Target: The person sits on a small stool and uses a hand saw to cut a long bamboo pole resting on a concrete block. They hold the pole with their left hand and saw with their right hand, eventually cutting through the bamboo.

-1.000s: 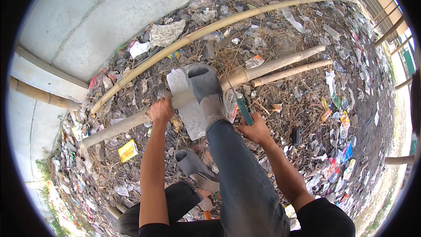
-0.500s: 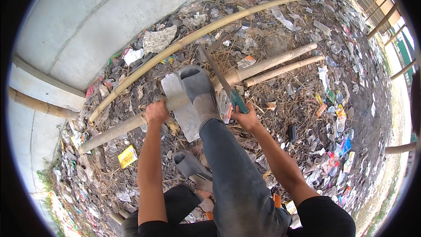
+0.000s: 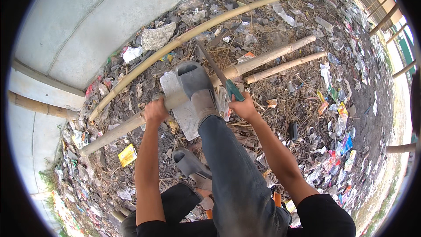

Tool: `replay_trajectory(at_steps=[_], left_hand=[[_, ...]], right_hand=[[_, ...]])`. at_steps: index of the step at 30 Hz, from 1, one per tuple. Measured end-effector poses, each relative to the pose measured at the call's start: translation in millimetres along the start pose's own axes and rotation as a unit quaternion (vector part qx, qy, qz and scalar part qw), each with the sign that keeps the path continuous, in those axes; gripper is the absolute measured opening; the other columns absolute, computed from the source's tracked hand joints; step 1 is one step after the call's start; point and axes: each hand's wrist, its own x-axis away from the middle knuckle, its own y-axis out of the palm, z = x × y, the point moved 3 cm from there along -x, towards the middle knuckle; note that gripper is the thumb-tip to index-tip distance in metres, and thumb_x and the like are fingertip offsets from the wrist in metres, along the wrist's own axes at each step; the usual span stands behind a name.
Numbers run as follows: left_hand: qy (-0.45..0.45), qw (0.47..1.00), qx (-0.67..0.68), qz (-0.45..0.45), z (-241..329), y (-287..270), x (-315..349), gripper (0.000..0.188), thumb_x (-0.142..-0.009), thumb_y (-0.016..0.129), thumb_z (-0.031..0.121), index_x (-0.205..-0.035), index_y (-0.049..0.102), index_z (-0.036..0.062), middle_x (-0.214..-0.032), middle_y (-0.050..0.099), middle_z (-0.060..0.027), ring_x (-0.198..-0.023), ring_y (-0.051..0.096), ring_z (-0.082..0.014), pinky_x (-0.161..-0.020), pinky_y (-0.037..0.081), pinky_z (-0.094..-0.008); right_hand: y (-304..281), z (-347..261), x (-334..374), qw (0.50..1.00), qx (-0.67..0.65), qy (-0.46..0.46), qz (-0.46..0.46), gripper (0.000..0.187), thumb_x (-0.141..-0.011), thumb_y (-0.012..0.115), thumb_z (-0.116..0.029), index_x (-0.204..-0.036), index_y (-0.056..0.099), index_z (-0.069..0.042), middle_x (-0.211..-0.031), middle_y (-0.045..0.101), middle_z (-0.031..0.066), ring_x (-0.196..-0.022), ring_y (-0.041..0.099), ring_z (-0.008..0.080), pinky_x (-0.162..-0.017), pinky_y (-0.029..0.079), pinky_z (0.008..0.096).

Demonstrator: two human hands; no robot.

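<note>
My left hand (image 3: 155,110) is wrapped round a thick bamboo pole (image 3: 114,132) that lies slantwise in front of me. Its far end reaches up to the right. My right hand (image 3: 243,106) grips the green handle of a hand saw (image 3: 213,65). The saw's blade points away and slightly left, lying across the pole just right of my foot. My foot in a grey slide sandal (image 3: 195,79) presses down on the pole. Beneath the pole by that foot is a pale flat slab (image 3: 182,116). Whether the teeth have cut in, I cannot tell.
A shorter bamboo stick (image 3: 285,68) lies beside the pole. A long curved bamboo pole (image 3: 175,43) runs along the grey wall (image 3: 109,22), near a rough stone lump (image 3: 158,37). Litter covers the dirt, including a yellow packet (image 3: 127,155). My other sandal (image 3: 188,161) rests on the ground.
My right hand and the saw have shifted slightly up and to the left. My left hand still holds the pole in nearly the same place.
</note>
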Motion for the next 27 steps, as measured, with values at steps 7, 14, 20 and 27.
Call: replay_trajectory(at_steps=[7, 14, 20, 27], left_hand=[[-0.018, 1.000, -0.006, 0.006, -13.2, -15.4, 11.7, 0.044, -0.078, 0.073, 0.017, -0.122, 0.064, 0.0124, -0.105, 0.075, -0.0180, -0.097, 0.075, -0.0348, -0.087, 0.060, -0.0460], [-0.012, 1.000, 0.000, 0.005, 5.0, -17.4, -1.4, 0.041, -0.078, 0.071, 0.014, -0.119, 0.066, 0.0116, -0.106, 0.076, -0.0192, -0.099, 0.074, -0.0350, -0.089, 0.060, -0.0455], [-0.018, 1.000, 0.016, 0.009, -4.4, -10.3, 4.6, 0.041, -0.077, 0.072, 0.013, -0.116, 0.065, 0.0084, -0.101, 0.075, -0.0204, -0.095, 0.075, -0.0365, -0.084, 0.061, -0.0465], [0.009, 1.000, 0.028, 0.002, 14.0, -11.3, 0.0, 0.042, -0.076, 0.074, 0.014, -0.116, 0.066, 0.0088, -0.100, 0.075, -0.0203, -0.097, 0.074, -0.0370, -0.088, 0.059, -0.0469]], right_hand=[[-78.3, 51.9, 217.6, 0.993, 0.075, -0.008, -0.088, 0.022, -0.066, 0.072, -0.008, -0.058, 0.052, -0.004, -0.056, 0.053, 0.0003, -0.056, 0.050, 0.0084, -0.055, 0.039, 0.0303], [3.7, 21.5, -20.5, 0.997, 0.038, -0.056, 0.034, 0.028, -0.073, 0.078, -0.021, -0.088, 0.063, -0.003, -0.082, 0.066, 0.0081, -0.073, 0.061, 0.0174, -0.070, 0.052, 0.0348], [-52.8, 59.7, 162.4, 0.994, 0.091, -0.017, -0.066, 0.025, -0.069, 0.074, -0.010, -0.056, 0.053, -0.005, -0.053, 0.050, -0.0004, -0.056, 0.051, 0.0112, -0.055, 0.040, 0.0303], [-53.0, 48.2, 46.2, 0.996, 0.070, 0.060, -0.005, 0.039, -0.074, 0.076, -0.015, -0.104, 0.056, -0.001, -0.084, 0.064, 0.0040, -0.068, 0.056, 0.0117, -0.062, 0.048, 0.0314]])
